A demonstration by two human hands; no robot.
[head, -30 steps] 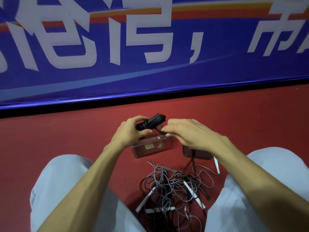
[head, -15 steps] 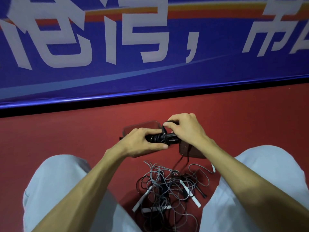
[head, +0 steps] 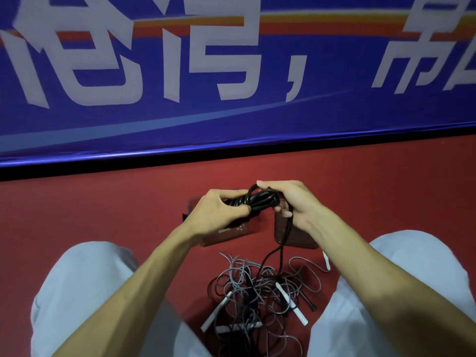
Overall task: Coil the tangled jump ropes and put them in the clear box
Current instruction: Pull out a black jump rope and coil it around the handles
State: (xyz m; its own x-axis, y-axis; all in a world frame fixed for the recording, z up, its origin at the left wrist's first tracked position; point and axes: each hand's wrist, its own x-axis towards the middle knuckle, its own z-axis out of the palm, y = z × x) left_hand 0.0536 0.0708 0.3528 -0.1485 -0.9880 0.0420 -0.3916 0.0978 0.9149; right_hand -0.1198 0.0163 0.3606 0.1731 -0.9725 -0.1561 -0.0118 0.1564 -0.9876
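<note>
Snag risk, centre frame
Left hand (head: 219,212) and right hand (head: 296,204): each grip closed round the black coil (head: 260,200); its tail (head: 283,244) enters the tangle (head: 257,292) below and could catch.

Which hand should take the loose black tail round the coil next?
Probably the right hand. The black tail drops from its fingers toward the tangled pile, while the left hand grips the black coil and can steady it.

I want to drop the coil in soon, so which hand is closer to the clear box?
Left. The left hand is directly over the clear box, gripping the black rope coil; the right hand holds the coil's other end, off to the box's right.
</note>
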